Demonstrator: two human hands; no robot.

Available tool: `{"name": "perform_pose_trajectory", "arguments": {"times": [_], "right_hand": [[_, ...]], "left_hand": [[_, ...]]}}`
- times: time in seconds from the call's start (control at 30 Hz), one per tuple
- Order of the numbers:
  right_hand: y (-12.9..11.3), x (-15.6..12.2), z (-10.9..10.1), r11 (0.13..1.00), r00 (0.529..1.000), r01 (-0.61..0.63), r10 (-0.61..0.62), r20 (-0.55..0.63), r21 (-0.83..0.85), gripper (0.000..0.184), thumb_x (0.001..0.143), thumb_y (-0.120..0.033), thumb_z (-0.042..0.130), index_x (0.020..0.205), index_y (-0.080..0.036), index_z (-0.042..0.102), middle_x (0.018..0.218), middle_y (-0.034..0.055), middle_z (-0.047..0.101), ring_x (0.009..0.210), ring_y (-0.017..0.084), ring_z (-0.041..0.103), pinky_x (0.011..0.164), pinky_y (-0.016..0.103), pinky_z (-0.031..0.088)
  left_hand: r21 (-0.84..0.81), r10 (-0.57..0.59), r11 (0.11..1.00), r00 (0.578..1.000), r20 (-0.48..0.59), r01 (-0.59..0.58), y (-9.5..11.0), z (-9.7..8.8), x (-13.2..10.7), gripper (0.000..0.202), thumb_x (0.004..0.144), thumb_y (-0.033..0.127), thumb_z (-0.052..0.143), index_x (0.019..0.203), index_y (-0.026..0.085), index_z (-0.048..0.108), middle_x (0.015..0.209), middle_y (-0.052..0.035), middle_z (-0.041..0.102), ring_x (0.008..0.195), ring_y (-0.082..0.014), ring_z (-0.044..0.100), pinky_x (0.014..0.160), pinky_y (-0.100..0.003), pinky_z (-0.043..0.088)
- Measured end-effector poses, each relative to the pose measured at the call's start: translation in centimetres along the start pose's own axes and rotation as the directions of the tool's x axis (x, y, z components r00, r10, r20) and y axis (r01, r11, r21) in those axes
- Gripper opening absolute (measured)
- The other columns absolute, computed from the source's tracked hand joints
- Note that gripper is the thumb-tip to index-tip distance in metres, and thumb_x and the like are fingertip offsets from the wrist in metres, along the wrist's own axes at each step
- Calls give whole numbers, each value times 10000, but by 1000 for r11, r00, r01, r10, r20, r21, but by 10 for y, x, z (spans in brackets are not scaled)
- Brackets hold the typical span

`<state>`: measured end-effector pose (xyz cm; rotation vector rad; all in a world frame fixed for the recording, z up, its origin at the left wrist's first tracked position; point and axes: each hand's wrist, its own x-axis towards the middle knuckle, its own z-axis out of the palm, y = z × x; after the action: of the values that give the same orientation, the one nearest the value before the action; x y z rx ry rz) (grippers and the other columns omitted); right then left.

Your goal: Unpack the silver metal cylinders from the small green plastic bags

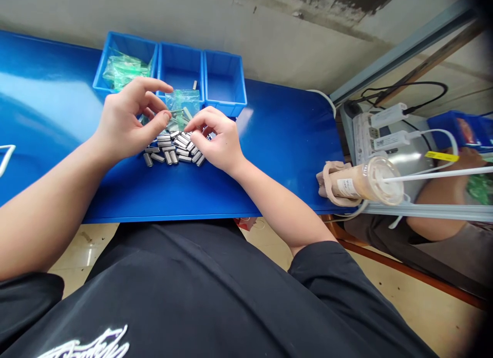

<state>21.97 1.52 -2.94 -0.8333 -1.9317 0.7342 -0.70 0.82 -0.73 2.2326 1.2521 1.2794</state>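
Note:
A small clear plastic bag with a greenish tint stands over the pile, and a pale strip shows in or behind it. My left hand pinches the bag's left edge between thumb and a bent finger, its index finger stretched out above. On the other side my right hand has thumb and index finger drawn together at the bag's lower right; what lies between them is too small to make out. Below both hands lies a heap of short silver metal pieces with dark sides, partly covered by my fingers.
Along the back stand three blue bins: the left bin holds green-tinted bags, the middle bin one small piece, then the right bin. A drink cup in a carton holder sits at the right edge. Beyond are cables and another person's arm.

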Motion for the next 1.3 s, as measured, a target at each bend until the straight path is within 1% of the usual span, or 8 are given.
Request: {"name": "perform_pose_trajectory", "arguments": {"times": [0.07, 0.23, 0.47, 0.67, 0.97, 1.17, 1.23, 1.3], "right_hand": [[-1, 0, -1, 1000, 1000, -15, 15, 10, -17, 223, 953, -215, 524, 906, -151, 732, 948, 40, 682, 903, 102, 603, 779, 261, 553], [-3, 0, -1, 999, 1000, -22, 23, 19, -46, 219, 953, -209, 522, 913, -154, 730, 949, 30, 675, 905, 103, 598, 809, 267, 577], [-4, -1, -2, 998, 999, -5, 8, 48, -62, 201, 964, -174, 520, 910, -166, 713, 961, 40, 681, 905, 119, 595, 828, 293, 577], [-5, 0, -2, 997, 998, -12, 17, 63, -77, 189, 966, -166, 520, 905, -166, 699, 964, 32, 675, 897, 105, 589, 829, 282, 575], [-6, -1, -2, 998, 998, -12, 16, 62, -67, 201, 958, -166, 512, 886, -165, 700, 942, 27, 667, 879, 101, 582, 815, 276, 572], [-5, -2, -1, 996, 997, -8, 15, 82, -84, 207, 969, -181, 503, 901, -166, 698, 952, 29, 663, 883, 101, 579, 832, 281, 576], [-5, -2, -1, 997, 996, 1, 6, 87, -82, 204, 975, -180, 503, 905, -165, 695, 951, 28, 658, 876, 99, 576, 833, 281, 574], [-5, -2, -1, 997, 996, 4, 4, 91, -82, 199, 972, -175, 508, 902, -165, 694, 947, 27, 656, 866, 98, 572, 832, 282, 575]], "left_hand": [[-9, -25, 1000, 1000, -4, 25, 2, 0, 0, 462, 913, 374, 684, 1349, 225, 710, 864, -4, 775, 737, -78, 682, 645, -160, 533], [12, -21, 1000, 1000, 11, 21, 1, 0, -1, 489, 901, 392, 688, 1363, 232, 698, 865, 1, 779, 711, -92, 675, 598, -177, 504], [39, -41, 998, 999, 23, 40, 3, -2, -1, 469, 909, 373, 691, 1355, 228, 701, 880, -1, 786, 686, -76, 651, 532, -163, 437], [46, 6, 999, 1000, 23, -7, 0, -1, -1, 480, 900, 367, 684, 1358, 222, 695, 865, 3, 777, 673, -68, 652, 517, -137, 426], [73, 7, 997, 998, 64, -12, -3, -2, -1, 498, 902, 366, 680, 1379, 223, 678, 874, 7, 772, 687, -67, 652, 518, -125, 426], [92, -3, 996, 998, 67, -3, -7, -2, -3, 490, 933, 458, 682, 1370, 236, 679, 873, 10, 749, 687, -73, 645, 554, -136, 460], [90, -12, 996, 996, 84, 4, -10, -2, -3, 515, 945, 503, 690, 1380, 228, 671, 888, 5, 740, 702, -70, 634, 640, -144, 518], [86, -9, 996, 995, 99, 1, -13, -2, -3, 587, 940, 577, 718, 1395, 213, 653, 899, 1, 728, 715, -70, 622, 768, -190, 592]]}}
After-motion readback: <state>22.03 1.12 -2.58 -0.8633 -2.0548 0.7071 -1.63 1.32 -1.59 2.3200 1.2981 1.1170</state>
